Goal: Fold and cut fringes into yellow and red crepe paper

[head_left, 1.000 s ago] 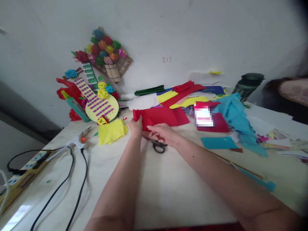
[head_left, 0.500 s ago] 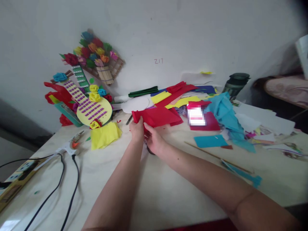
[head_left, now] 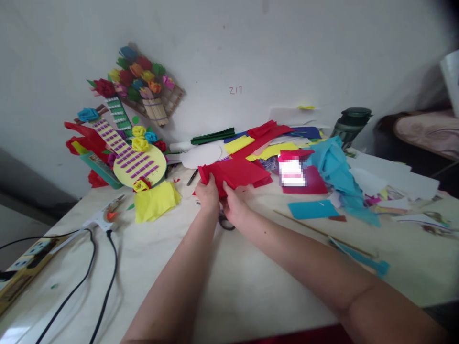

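Both hands hold a folded sheet of red crepe paper (head_left: 240, 173) just above the middle of the table. My left hand (head_left: 208, 192) is closed on its left end, the thumb lying on top. Close beside it, my right hand (head_left: 233, 203) grips the paper's near edge, with its fingers partly hidden underneath. Scissors (head_left: 225, 222) lie under my wrists, and only a dark handle loop and a bit of blade show. A black pen (head_left: 192, 177) rests left of the paper, and a yellow crepe piece (head_left: 157, 201) lies farther left.
A glue gun (head_left: 103, 217) and a power strip (head_left: 27, 263) with black cords occupy the left. Paper-flower crafts (head_left: 139, 165) stand at the back left. Blue crepe paper (head_left: 332, 165), a thin stick (head_left: 315, 229), scraps and a dark green bottle (head_left: 351, 126) are on the right.
My left hand has shifted slightly right along the red crepe paper, and my right hand has moved a little rightward. More of the scissors' handle now shows below the hands.
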Motion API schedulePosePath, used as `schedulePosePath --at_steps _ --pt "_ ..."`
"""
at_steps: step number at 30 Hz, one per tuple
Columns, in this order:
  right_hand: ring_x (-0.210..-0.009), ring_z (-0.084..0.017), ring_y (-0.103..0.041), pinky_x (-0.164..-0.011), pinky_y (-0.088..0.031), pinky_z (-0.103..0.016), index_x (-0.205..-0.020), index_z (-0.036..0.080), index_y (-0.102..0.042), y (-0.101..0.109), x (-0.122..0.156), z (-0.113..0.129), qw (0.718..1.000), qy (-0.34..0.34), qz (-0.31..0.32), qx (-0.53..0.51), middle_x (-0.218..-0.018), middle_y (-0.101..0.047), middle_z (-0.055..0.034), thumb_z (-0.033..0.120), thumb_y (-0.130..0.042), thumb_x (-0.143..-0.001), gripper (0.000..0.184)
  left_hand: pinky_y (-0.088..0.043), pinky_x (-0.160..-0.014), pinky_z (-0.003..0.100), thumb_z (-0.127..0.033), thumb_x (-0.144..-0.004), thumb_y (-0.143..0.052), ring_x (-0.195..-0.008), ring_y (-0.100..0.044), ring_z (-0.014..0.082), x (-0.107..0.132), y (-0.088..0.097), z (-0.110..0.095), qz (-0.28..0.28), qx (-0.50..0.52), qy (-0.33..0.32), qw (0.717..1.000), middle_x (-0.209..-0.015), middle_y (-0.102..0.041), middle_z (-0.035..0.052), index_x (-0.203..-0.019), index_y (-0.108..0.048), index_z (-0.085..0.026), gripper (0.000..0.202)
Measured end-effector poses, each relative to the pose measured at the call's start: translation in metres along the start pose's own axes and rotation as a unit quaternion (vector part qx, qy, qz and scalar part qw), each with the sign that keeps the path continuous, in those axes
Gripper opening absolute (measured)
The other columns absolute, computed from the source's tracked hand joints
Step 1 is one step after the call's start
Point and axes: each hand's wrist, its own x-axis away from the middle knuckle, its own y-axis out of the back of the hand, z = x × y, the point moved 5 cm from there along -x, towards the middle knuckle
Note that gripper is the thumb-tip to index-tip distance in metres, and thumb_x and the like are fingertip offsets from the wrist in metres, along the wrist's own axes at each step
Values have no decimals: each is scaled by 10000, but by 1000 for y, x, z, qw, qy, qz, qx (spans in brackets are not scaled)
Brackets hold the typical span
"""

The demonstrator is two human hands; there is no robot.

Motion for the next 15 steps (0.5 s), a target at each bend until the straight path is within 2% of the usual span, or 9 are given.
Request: schedulePosePath --at_steps 3,6,12,15 --pt "-866 -129 -585 -654 -476 -246 -903 239 -557 1 2 6 999 30 -16 -9 -1013 -622 -16 325 -523 -750 179 -488 -661 305 -362 -702 -535 -750 -601 179 -1 -1 3 7 23 -7 1000 -781 -630 48 -861 -588 -163 260" --pt "-865 -129 -586 -648 -480 -238 -881 225 -554 1 2 9 999 35 -27 -17 -995 -625 -24 304 -531 -740 164 -494 -650 309 -374 -704 -541 -736 -606 178 -1 -2 6 16 43 14 999 -779 -629 52 -876 -583 -168 271" --pt "-790 -147 -606 -589 -484 -256 -880 216 -555 2 -3 8 1000 -1 -15 -15 -862 -658 -20 268 -537 -715 173 -502 -666 294 -348 -703 -569 -739 -612 164 3 -4 10 16 115 60 991 -830 -632 61 -891 -571 -165 263" --pt "-785 -155 -610 -595 -489 -269 -903 208 -565 1 -3 11 1000 -7 -7 -25 -884 -662 -19 229 -533 -702 204 -509 -666 294 -321 -696 -588 -746 -617 166 5 -6 12 8 164 98 982 -849 -634 60 -907 -564 -166 264"
